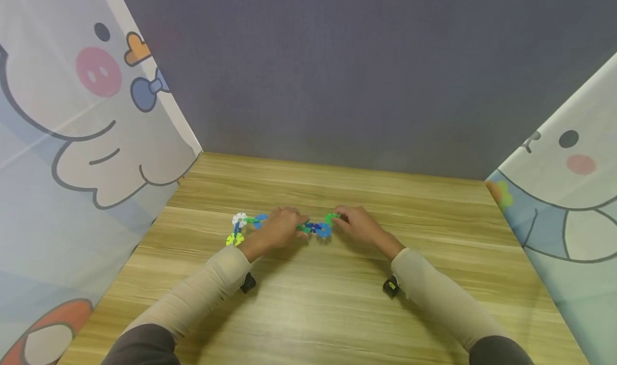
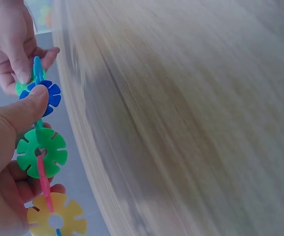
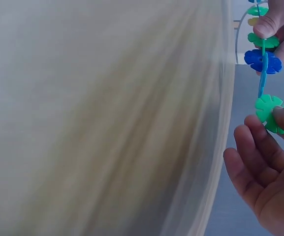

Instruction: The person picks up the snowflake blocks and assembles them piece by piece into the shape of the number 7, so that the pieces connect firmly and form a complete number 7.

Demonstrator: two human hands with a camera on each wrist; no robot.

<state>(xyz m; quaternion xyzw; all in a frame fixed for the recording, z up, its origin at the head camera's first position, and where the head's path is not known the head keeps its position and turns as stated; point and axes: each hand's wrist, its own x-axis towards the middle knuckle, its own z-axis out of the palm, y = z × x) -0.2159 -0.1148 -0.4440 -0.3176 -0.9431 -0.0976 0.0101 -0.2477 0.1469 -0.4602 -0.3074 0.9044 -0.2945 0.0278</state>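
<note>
A chain of notched plastic snowflake discs runs between the two hands, its discs slotted edge to edge. My left hand (image 1: 279,227) grips the middle of it, with the thumb on a dark blue disc (image 2: 54,100) in the left wrist view. Below that thumb follow a green disc (image 2: 58,156), a pink one (image 2: 44,179) and an orange-yellow one (image 2: 72,216). My right hand (image 1: 359,227) pinches a green disc (image 3: 266,109) between thumb and forefinger at the chain's right end. This disc meets a light blue disc (image 3: 263,81), seen edge-on. The left hand hides part of the chain.
Left of the left hand, the chain's other end shows a white disc (image 1: 236,219) and a yellow-green disc (image 1: 234,241). The wooden table (image 1: 308,311) lies under both arms. A dark grey partition (image 1: 337,86) stands behind it, with cartoon-printed panels at both sides.
</note>
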